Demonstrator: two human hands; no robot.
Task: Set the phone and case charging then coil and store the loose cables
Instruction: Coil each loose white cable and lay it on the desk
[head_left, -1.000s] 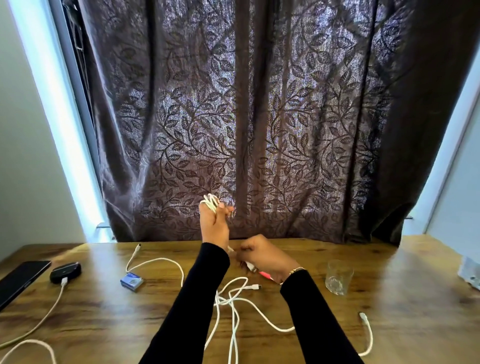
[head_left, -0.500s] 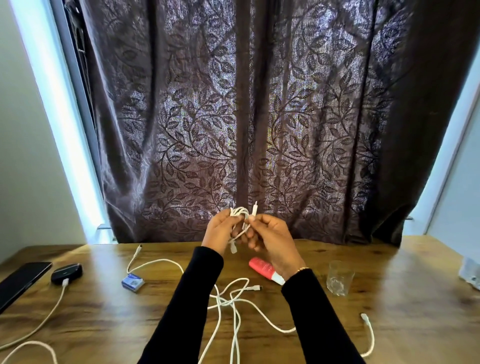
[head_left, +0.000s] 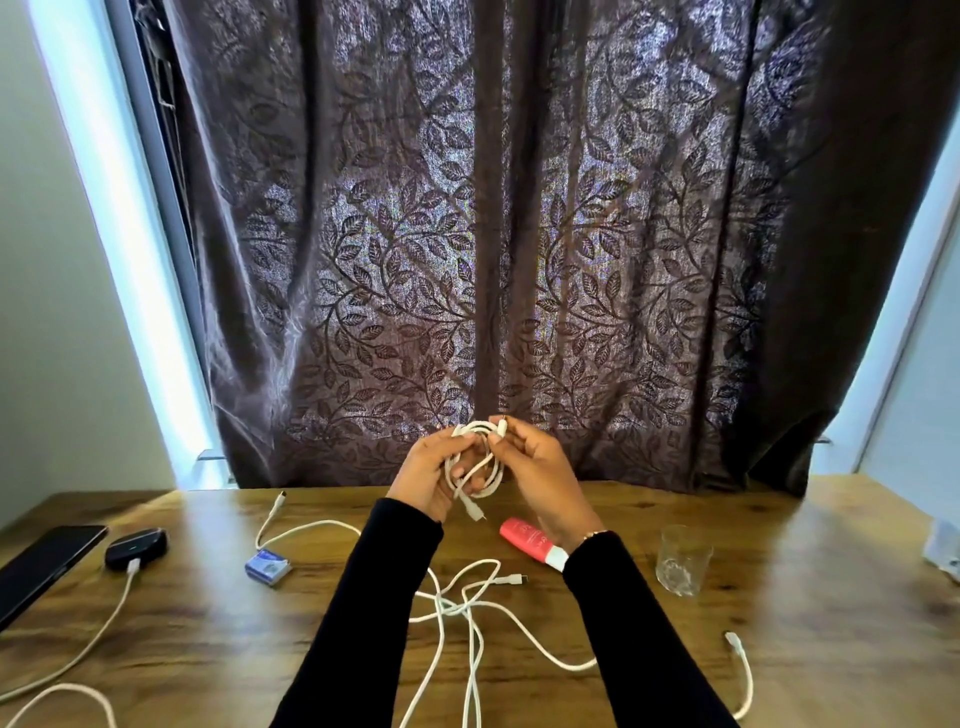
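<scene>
A short white cable (head_left: 480, 460) is wound into a small coil, held up above the wooden table (head_left: 208, 649) between both hands. My left hand (head_left: 426, 475) grips the coil's left side; my right hand (head_left: 540, 473) pinches its top right, near one plug. The other plug dangles below the coil. A tangle of loose white cables (head_left: 467, 608) lies on the table under my forearms. At the far left a dark phone (head_left: 44, 564) lies flat, and a black case (head_left: 136, 547) beside it has a white cable (head_left: 88, 644) plugged in.
A pink tube (head_left: 530, 540) lies by my right wrist. A clear glass (head_left: 681, 558) stands to the right. A small blue box (head_left: 267, 566) sits left of centre. Another white cable end (head_left: 740, 670) lies near the right front. A dark leaf-patterned curtain hangs behind the table.
My left hand came down from its raised position and my right hand rose off the table to meet it. The coil now sits between both hands, spread wider.
</scene>
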